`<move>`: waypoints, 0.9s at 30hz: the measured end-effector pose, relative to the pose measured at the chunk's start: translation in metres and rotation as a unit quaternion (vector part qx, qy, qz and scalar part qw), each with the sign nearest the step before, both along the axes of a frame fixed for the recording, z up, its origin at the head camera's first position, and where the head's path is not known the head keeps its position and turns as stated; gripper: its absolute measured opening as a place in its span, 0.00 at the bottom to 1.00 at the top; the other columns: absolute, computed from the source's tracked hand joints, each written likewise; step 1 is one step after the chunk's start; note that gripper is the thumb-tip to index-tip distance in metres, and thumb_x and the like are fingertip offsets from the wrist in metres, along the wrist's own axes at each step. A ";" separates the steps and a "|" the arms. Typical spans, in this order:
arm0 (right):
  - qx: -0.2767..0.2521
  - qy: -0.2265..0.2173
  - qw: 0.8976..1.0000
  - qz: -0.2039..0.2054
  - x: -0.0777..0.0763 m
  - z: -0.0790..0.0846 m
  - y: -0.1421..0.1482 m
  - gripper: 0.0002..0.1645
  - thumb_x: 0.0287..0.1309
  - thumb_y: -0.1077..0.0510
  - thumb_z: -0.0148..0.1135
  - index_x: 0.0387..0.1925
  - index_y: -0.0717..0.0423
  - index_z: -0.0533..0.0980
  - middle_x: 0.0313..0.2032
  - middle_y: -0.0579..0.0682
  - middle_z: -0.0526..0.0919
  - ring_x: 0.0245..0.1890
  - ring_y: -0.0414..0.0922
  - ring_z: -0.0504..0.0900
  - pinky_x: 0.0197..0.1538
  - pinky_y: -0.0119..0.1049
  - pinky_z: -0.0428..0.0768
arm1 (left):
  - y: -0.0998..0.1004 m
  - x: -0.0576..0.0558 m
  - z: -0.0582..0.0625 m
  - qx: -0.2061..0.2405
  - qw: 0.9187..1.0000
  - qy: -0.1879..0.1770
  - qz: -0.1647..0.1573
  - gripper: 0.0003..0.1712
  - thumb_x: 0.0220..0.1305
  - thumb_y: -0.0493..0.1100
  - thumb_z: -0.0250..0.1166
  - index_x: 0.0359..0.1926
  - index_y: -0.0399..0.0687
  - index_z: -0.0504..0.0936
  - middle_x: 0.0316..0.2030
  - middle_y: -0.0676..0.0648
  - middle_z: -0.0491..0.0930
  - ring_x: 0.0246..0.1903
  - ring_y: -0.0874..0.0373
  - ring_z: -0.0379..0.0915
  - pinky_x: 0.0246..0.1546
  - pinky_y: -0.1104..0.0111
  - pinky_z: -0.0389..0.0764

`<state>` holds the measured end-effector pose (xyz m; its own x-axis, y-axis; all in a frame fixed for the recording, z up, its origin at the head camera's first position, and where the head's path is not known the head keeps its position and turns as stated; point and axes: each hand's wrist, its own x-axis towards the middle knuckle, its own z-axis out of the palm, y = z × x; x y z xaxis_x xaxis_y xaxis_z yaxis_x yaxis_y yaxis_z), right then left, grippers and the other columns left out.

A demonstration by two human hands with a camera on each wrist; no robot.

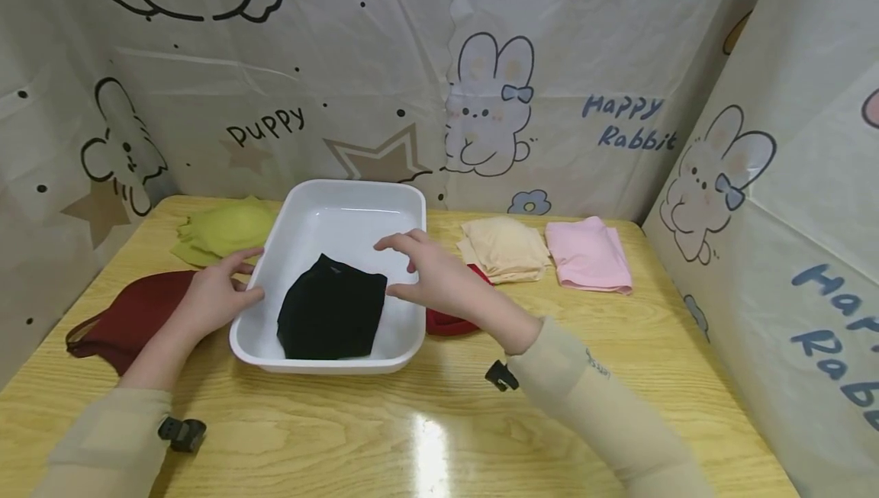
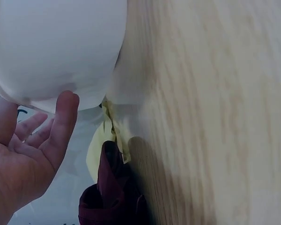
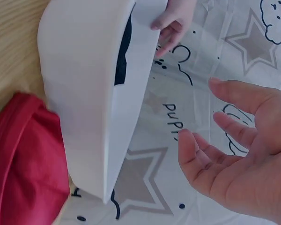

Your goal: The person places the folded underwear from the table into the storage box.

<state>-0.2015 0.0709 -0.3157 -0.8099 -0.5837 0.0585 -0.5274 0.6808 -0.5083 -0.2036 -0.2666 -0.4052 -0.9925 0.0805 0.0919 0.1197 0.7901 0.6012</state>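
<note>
A folded black garment (image 1: 333, 311) lies flat in the near part of a white plastic tub (image 1: 353, 197). My left hand (image 1: 220, 292) holds the tub's left side, thumb over the rim and fingers against the outer wall, as the left wrist view (image 2: 33, 154) also suggests. Above the tub's right side hovers my right hand (image 1: 429, 273), its fingers spread and loosely bent. In the right wrist view, nothing is between the fingers of that right hand (image 3: 239, 150), and it is apart from the tub (image 3: 79, 93).
Left of the tub lie a yellow-green folded garment (image 1: 226, 227) and a maroon strapped garment (image 1: 137, 311). To its right are a red garment (image 1: 446, 322), partly hidden by my arm, a cream one (image 1: 504, 250) and a pink one (image 1: 588, 254). Printed cloth walls (image 1: 384, 48) enclose the wooden table (image 1: 330, 437).
</note>
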 end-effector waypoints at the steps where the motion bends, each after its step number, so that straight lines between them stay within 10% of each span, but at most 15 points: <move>1: -0.004 0.005 1.000 -0.003 0.000 0.002 0.003 0.33 0.53 0.54 0.68 0.61 0.42 0.68 0.54 0.46 0.72 0.39 0.40 0.74 0.33 0.29 0.76 | -0.001 0.000 0.000 0.001 1.000 0.004 0.000 0.37 0.54 0.39 0.64 0.66 0.36 0.64 0.47 0.30 0.76 0.37 0.44 0.78 0.37 0.55 0.80; 27: -0.130 0.081 0.987 -0.052 -0.015 0.000 0.081 0.29 0.52 0.58 0.68 0.57 0.53 0.73 0.49 0.49 0.79 0.42 0.47 0.77 0.41 0.41 0.81 | 0.003 0.000 0.000 0.013 1.000 -0.001 0.009 0.33 0.55 0.36 0.65 0.63 0.34 0.68 0.47 0.32 0.74 0.37 0.44 0.76 0.36 0.57 0.80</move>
